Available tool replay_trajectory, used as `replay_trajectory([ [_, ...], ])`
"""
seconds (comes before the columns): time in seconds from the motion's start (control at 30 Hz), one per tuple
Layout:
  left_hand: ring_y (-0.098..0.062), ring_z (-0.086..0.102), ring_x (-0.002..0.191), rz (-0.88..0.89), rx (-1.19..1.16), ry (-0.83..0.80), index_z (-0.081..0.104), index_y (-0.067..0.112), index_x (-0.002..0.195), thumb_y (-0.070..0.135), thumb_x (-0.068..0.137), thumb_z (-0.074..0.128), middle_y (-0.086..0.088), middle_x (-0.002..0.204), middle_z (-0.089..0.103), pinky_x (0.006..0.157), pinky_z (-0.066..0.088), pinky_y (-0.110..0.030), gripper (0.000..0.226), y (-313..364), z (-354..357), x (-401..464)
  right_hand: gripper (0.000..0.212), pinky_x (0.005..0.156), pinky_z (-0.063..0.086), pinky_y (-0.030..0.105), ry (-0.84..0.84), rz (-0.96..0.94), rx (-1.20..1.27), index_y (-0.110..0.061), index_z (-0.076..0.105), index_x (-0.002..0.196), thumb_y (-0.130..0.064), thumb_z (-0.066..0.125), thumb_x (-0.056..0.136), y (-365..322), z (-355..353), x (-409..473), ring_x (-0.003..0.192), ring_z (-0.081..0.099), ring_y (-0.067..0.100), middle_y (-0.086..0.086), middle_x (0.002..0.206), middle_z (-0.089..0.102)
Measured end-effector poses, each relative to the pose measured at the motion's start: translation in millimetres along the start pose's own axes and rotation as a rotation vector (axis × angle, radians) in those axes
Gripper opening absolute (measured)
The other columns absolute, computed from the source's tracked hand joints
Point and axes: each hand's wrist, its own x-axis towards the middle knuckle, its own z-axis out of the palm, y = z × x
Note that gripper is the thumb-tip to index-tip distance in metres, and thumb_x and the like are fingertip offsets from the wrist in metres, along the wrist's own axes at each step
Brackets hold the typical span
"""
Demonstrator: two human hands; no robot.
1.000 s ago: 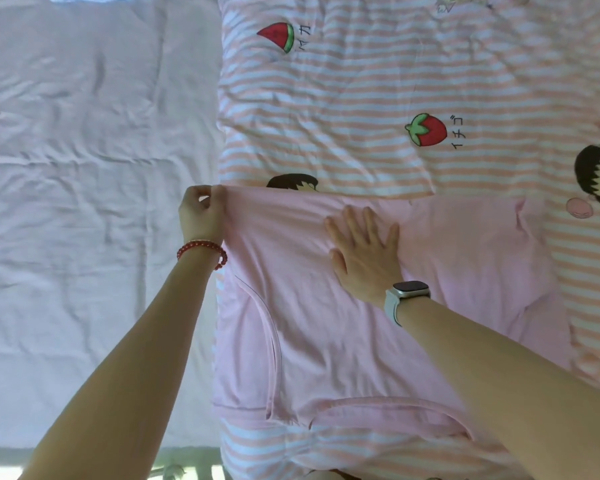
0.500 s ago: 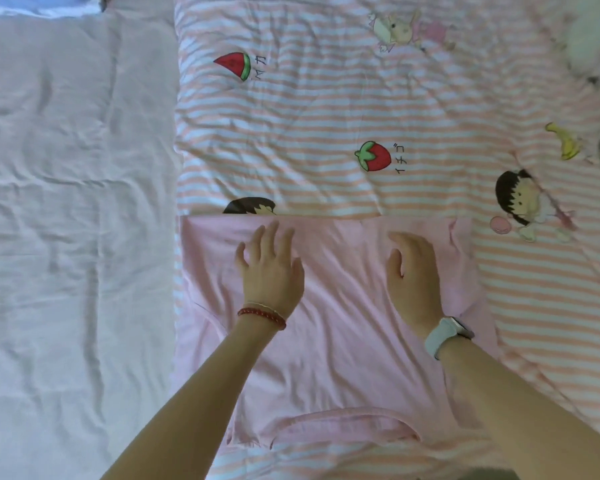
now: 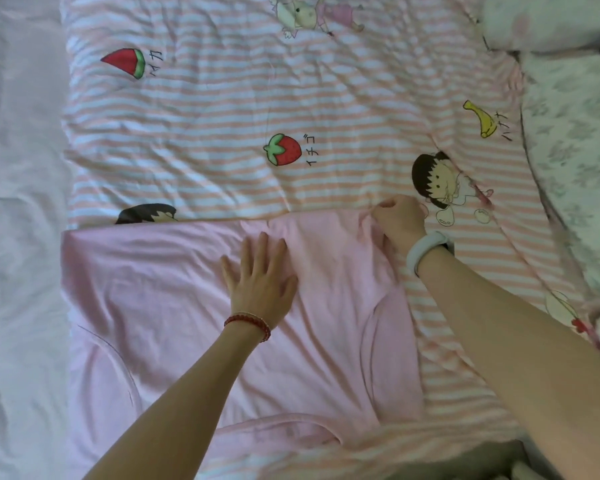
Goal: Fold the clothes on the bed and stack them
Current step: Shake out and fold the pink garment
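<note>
A pale pink garment (image 3: 174,299) lies spread flat on the striped quilt (image 3: 222,109), its far edge straight across the bed. My left hand (image 3: 258,275), with a red bead bracelet at the wrist, presses flat on the middle of the garment with fingers spread. At the garment's far right corner my right hand (image 3: 397,220), with a pale watch band on the wrist, pinches the fabric in curled fingers. The cloth bunches into folds just below that corner.
A white sheet (image 3: 18,237) covers the left side of the bed. A floral pillow or duvet (image 3: 575,150) lies along the right edge. The quilt carries cartoon prints of a strawberry (image 3: 283,154), a watermelon slice and a banana.
My left hand slid right across the pink garment to its middle. My right hand left its flat position, moved to the far right corner and took hold of the fabric.
</note>
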Motion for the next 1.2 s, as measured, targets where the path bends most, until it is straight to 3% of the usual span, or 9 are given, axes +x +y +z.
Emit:
replay_trajectory([
  [0.13,-0.02,-0.009,0.144,-0.036,0.007,-0.014,0.006,0.035,0.147,0.048,0.092,0.036,0.005,0.157,-0.002,0.11,-0.004,-0.058,0.064,2,-2,2,0.014,0.08,0.045,0.028,0.02,0.034,0.198,-0.011,0.061,0.091,-0.003,0.052,0.085,10,-15,15,0.092,0.054,0.018,0.003,0.094,0.059],
  [0.37,-0.02,-0.006,0.144,-0.072,0.022,-0.013,0.01,0.035,0.146,0.047,0.091,0.039,0.006,0.157,0.0,0.11,0.0,-0.058,0.063,8,-6,4,0.021,0.075,0.038,0.013,0.033,-0.126,0.176,-0.008,0.059,0.11,-0.009,0.046,0.093,32,-24,11,0.094,0.051,0.011,-0.003,0.102,0.055],
  [0.43,-0.022,-0.008,0.144,-0.09,0.007,0.015,0.011,0.035,0.146,0.044,0.091,0.042,0.005,0.157,-0.001,0.11,0.0,-0.06,0.064,14,-8,-1,0.017,0.076,0.042,0.019,0.023,-0.069,0.263,-0.013,0.057,0.106,-0.02,0.05,0.093,42,-23,-2,0.089,0.053,0.01,-0.005,0.1,0.057],
  [0.57,-0.028,-0.007,0.144,-0.01,-0.011,0.096,0.007,0.032,0.147,0.045,0.091,0.044,0.0,0.157,0.001,0.11,-0.005,-0.059,0.069,33,-5,-23,0.021,0.062,0.04,0.016,-0.039,-0.087,0.208,-0.019,0.052,0.095,-0.036,0.06,0.086,72,-20,-47,0.074,0.05,-0.002,-0.017,0.082,0.053],
  [0.7,-0.033,0.004,0.143,0.138,0.028,0.071,0.021,0.028,0.146,0.046,0.089,0.049,-0.005,0.156,0.012,0.107,0.001,-0.065,0.066,58,10,-46,0.012,0.053,0.033,0.025,-0.061,-0.076,0.099,-0.011,0.052,0.081,-0.02,0.054,0.089,90,-18,-60,0.067,0.048,0.016,-0.008,0.068,0.05],
  [0.87,-0.028,-0.012,0.143,0.116,0.09,-0.022,-0.005,0.04,0.143,0.056,0.089,0.038,-0.001,0.157,-0.007,0.108,-0.004,-0.062,0.071,56,23,-53,0.011,0.071,0.04,0.026,0.017,-0.097,0.096,-0.004,0.06,0.096,-0.009,0.052,0.09,97,-36,-53,0.081,0.052,0.016,0.0,0.086,0.058],
  [0.97,-0.037,0.006,0.142,0.162,0.079,0.019,0.008,0.035,0.146,0.053,0.085,0.049,-0.011,0.156,0.012,0.105,0.004,-0.067,0.075,60,18,-59,0.015,0.068,0.037,0.021,0.017,-0.102,0.078,-0.004,0.061,0.098,-0.011,0.05,0.091,107,-45,-63,0.079,0.052,0.014,-0.002,0.083,0.056],
  [1.07,-0.044,0.029,0.134,0.254,0.141,0.097,0.027,0.026,0.142,0.053,0.082,0.043,-0.018,0.148,0.031,0.099,0.018,-0.071,0.068,61,22,-84,0.016,0.063,0.038,0.016,-0.007,-0.143,0.032,-0.006,0.061,0.098,-0.018,0.053,0.092,122,-44,-91,0.075,0.053,0.014,-0.002,0.082,0.059],
  [1.2,-0.04,0.024,0.137,0.259,0.131,0.084,0.028,0.026,0.142,0.054,0.083,0.039,-0.015,0.149,0.029,0.102,0.018,-0.068,0.066,47,37,-122,0.012,0.066,0.046,0.029,0.087,-0.295,-0.009,-0.006,0.061,0.099,-0.012,0.055,0.09,144,-36,-144,0.074,0.057,0.02,0.006,0.086,0.062],
])
